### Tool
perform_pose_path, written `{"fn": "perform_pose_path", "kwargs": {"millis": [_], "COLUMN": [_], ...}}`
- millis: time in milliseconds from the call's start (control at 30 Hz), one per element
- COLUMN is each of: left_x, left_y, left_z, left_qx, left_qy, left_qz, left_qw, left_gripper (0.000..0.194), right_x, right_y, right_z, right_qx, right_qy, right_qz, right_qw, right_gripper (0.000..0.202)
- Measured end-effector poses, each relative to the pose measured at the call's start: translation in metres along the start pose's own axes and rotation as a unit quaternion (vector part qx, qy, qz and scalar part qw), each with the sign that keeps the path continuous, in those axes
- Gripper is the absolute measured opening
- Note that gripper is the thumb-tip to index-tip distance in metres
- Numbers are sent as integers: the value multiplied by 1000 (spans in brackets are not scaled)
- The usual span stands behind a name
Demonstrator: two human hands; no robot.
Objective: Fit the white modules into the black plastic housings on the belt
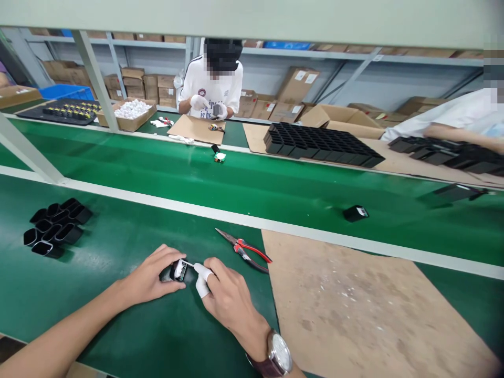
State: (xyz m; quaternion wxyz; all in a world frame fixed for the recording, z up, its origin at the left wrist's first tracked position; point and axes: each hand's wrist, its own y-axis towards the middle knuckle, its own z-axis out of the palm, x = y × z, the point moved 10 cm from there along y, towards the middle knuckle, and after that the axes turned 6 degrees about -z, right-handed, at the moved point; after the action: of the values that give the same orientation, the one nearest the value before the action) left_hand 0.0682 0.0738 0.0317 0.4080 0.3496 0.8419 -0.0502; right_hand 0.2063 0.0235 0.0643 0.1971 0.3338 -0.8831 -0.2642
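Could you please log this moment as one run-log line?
Left hand: holding black housing | right hand: holding thin stick at housing's open end | pliers: on green table | black shells: grouped left

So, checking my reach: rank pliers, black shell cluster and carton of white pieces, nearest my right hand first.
1. Pliers: just beyond your right hand.
2. Black shell cluster: left, same bench.
3. Carton of white pieces: left, across belt.

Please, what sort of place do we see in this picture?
It is probably a small assembly workshop or factory line. A long green belt runs between the work tables, a rack of black cases stands on the far side, and shelves behind hold cardboard boxes.
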Motion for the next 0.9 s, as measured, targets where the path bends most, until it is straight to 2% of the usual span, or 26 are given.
{"fn": "perform_pose_path", "kwargs": {"millis": [233, 433, 667, 900], "left_x": [6, 8, -1, -5], "left_y": [-2, -3, -2, -3], "left_z": [7, 9, 7, 6], "left_qx": [47, 55, 53, 49], "left_qy": [-52, -62, -73, -65], "left_qz": [-18, -15, -8, -13], "left_qw": [997, 996, 996, 997], "left_gripper": [65, 61, 59, 56], "right_x": [0, -1, 3, 7], "right_y": [1, 3, 15, 17], "right_z": [-3, -5, -12, -9], "right_qx": [23, 51, 98, 106], "right_qy": [-1, 0, -36, -26], "right_qz": [-18, -29, -47, -55], "right_qw": [1000, 998, 993, 993], "right_gripper": [24, 23, 28, 28]}}
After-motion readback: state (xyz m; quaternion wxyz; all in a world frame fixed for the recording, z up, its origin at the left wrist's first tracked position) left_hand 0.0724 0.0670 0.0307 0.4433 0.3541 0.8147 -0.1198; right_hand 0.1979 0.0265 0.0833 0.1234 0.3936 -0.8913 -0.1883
